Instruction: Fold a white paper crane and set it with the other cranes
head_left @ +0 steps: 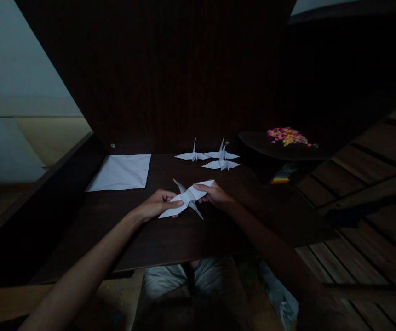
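Between my hands, above the front of the dark desk, is a white paper crane [188,196] with its wings spread and its pointed ends sticking out to either side. My left hand [160,203] pinches the lower-left wing, thumb on top. The upper-right wing is gripped by my right hand [215,193], its thumb also lying on the paper. Some fingers of both hands are hidden beneath the crane. Beyond it, a finished-looking paper crane [193,156] stands at the back, with another crane [222,163] to its right and a third crane [226,155] partly behind that one.
A creased white paper sheet [123,172] lies flat at the desk's left. On a raised side shelf [253,138] at right sits a pile of small pink and yellow pieces [289,136]. A yellow-edged item [282,174] lies under it. A dark side panel [39,216] borders the left.
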A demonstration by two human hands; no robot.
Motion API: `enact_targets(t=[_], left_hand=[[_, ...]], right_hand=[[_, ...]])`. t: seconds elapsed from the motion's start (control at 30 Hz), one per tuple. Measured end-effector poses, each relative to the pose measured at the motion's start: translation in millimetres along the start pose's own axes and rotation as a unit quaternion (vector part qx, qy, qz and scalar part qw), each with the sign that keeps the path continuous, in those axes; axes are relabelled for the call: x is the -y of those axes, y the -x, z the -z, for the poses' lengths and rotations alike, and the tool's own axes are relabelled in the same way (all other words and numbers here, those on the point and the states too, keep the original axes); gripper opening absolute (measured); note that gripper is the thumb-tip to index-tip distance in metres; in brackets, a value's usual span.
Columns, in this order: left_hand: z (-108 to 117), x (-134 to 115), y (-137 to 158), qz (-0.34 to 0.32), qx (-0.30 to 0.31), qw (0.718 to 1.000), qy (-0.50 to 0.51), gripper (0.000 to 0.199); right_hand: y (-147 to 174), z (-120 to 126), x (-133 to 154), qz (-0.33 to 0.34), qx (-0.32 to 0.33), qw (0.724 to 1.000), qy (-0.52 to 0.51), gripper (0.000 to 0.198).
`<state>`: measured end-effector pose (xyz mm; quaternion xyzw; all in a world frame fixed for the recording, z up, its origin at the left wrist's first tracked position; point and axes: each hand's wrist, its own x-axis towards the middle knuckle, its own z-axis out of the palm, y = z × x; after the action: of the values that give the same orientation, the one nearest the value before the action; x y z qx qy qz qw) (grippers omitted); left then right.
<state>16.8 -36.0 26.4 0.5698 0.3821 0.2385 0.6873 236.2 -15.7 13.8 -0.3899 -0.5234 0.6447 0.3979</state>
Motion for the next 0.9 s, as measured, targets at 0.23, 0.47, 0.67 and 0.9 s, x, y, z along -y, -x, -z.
enact_targets(t=[0.23, 0.47, 0.67, 0.9], left_hand=[[1.7, 0.4, -0.2, -0.006, 0.004, 1.0, -0.013, 0.032], [1.2, 2.0, 0.4, 0.002, 0.017, 1.0, -0.007, 0.034], [-1.7, -3.4, -1.1, -0.074, -0.063, 0.994, -0.051, 0.032], [-1.1, -7.7, -4.6, -0.217, -0.178, 0.958, -0.056, 0.039]], right_hand=[[3.1, -2.1, 6.6, 0.01, -0.006, 1.0, -0.023, 0.031], [0.0, 2.4, -2.0, -0.015, 0.013, 0.999, -0.046, 0.031], [-2.6, 6.9, -8.8, -0.035, 0.01, 0.996, -0.079, 0.03], [-2.0, 3.1, -6.0, -0.079, 0.013, 0.992, -0.096, 0.029]])
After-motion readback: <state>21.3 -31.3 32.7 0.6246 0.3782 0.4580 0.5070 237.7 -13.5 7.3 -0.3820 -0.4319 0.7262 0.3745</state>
